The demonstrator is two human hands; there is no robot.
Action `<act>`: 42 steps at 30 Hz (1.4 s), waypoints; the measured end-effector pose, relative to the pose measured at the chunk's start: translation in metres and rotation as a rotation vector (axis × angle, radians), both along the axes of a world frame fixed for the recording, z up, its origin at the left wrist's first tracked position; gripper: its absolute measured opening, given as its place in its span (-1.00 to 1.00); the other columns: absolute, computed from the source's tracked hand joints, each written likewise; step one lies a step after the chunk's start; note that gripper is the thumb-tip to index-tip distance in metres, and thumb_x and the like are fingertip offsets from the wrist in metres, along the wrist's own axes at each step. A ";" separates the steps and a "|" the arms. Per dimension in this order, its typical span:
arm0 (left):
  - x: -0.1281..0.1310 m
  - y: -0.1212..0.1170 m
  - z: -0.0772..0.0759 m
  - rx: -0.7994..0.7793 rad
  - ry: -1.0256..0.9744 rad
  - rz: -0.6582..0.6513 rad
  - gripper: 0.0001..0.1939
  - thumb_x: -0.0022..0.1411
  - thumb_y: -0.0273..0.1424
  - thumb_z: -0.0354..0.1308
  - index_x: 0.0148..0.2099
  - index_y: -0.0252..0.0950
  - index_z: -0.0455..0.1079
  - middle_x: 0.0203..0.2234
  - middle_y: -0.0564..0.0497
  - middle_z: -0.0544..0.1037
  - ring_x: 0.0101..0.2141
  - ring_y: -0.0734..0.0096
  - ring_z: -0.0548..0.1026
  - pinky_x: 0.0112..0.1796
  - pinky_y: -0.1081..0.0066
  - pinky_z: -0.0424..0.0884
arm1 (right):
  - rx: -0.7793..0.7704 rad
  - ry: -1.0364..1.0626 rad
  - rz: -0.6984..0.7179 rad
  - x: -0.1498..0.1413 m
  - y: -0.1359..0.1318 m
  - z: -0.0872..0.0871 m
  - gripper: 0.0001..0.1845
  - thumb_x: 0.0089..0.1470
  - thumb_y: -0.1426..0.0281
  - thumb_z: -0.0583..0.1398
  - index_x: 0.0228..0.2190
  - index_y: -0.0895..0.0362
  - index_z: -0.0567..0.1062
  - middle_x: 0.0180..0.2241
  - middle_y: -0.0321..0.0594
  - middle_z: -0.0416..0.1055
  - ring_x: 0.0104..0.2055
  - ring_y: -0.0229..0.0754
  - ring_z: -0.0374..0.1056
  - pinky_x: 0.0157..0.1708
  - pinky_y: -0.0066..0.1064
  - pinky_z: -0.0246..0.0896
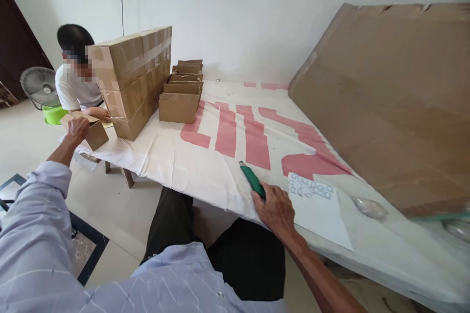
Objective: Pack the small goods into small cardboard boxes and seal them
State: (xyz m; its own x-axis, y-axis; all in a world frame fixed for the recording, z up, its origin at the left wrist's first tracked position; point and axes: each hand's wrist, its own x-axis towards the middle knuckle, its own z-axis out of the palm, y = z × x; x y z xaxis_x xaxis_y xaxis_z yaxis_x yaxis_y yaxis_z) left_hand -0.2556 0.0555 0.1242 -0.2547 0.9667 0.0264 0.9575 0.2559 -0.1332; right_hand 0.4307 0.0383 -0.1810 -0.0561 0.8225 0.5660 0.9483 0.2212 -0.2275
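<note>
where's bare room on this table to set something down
Widest: the cloth between the open boxes and the large cardboard, beyond the green cutter. Also the near strip between stacked boxes and cutter. Crowded: by the left hand and stacked boxes, and by the right hand and paper.

Before you rises a plain white wall (235, 10), a thin black cable (121, 0) hanging down it at left. To your left are a dark brown, door-like panel (18, 44) and a round grey fan (38, 87); pale, glossy floor tiles (121, 205) carry a dark border strip (88, 230). A long table draped in white, red-printed cloth (165, 154) fronts you.
</note>
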 end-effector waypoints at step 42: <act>0.213 0.040 -0.078 0.447 -0.671 -0.069 -0.59 0.44 -0.14 0.09 -0.06 -0.32 0.63 -0.08 -0.22 0.75 0.04 -0.10 0.67 0.12 0.09 0.56 | -0.153 0.125 -0.040 -0.019 0.001 0.033 -0.56 0.33 0.40 0.19 0.18 0.21 0.56 0.03 0.17 0.58 0.06 0.23 0.38 0.06 -0.02 0.32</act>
State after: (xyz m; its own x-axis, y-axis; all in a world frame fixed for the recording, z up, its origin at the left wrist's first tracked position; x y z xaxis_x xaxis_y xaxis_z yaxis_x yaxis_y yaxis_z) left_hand -0.0428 0.0958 0.0465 -0.2935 0.9150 0.2769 0.8128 0.0864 0.5761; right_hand 0.4120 0.0395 -0.1480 0.0410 0.8996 0.4348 0.9181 0.1378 -0.3717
